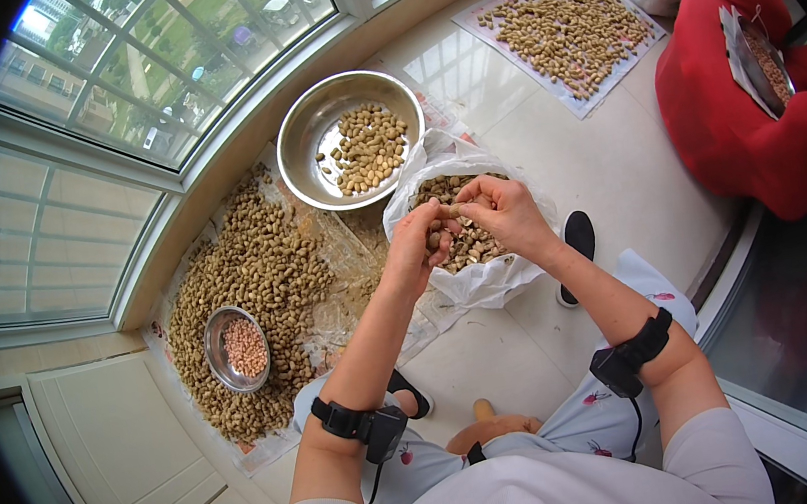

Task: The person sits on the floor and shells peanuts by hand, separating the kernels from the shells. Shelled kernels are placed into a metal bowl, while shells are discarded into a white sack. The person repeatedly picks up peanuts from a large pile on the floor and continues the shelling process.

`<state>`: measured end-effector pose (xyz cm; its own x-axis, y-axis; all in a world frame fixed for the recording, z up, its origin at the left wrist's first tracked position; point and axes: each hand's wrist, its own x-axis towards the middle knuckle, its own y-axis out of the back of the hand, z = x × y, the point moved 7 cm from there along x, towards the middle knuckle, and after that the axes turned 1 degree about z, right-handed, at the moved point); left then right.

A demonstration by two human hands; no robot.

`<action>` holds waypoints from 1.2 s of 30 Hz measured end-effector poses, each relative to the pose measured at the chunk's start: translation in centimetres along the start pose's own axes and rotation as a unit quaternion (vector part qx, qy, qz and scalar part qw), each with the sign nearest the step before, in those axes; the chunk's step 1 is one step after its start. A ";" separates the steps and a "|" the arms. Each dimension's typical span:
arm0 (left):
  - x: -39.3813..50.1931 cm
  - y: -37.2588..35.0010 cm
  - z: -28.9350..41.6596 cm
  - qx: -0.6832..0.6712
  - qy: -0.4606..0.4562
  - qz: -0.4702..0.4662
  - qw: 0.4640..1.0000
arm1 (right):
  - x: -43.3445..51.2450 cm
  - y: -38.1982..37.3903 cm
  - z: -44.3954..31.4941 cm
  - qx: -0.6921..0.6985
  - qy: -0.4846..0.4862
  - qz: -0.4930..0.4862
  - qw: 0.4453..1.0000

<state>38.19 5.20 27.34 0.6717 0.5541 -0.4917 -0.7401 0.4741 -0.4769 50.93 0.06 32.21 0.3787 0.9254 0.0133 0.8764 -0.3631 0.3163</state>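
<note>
Both hands meet over a white plastic bag [484,289] filled with peanut shells [475,247]. Between their fingertips is a peanut in its shell [453,210], partly covered by the fingers. My left hand [417,243] grips one end of it and has more peanuts [435,236] tucked in its curled fingers. On the other end, my right hand [506,207] pinches with thumb and forefinger. Just beyond the bag stands a large steel basin [302,151] with unshelled peanuts [372,146] in it.
At left, a heap of unshelled peanuts [247,271] covers a plastic sheet. A small steel bowl [213,347] of shelled pink kernels [244,347] rests on that heap. More peanuts [564,24] lie spread on a mat at the far right, near a red plush seat [702,102].
</note>
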 end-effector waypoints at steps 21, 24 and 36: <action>-0.8 -1.3 1.5 0.236 -0.208 0.053 0.948 | -0.8 -0.8 0.6 0.220 -0.054 0.027 0.974; -0.9 -1.2 1.2 0.251 -0.209 0.065 0.943 | -0.9 -0.9 0.9 0.224 -0.050 0.028 0.973; -0.1 -0.7 0.2 0.054 -0.025 0.023 0.998 | -0.6 -0.3 -0.3 0.004 0.004 0.076 0.997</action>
<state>38.58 4.93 27.83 0.6367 0.6087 -0.4733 -0.7709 0.5171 -0.3720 50.38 -0.39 32.38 0.5059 0.8599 0.0676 0.8109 -0.5008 0.3026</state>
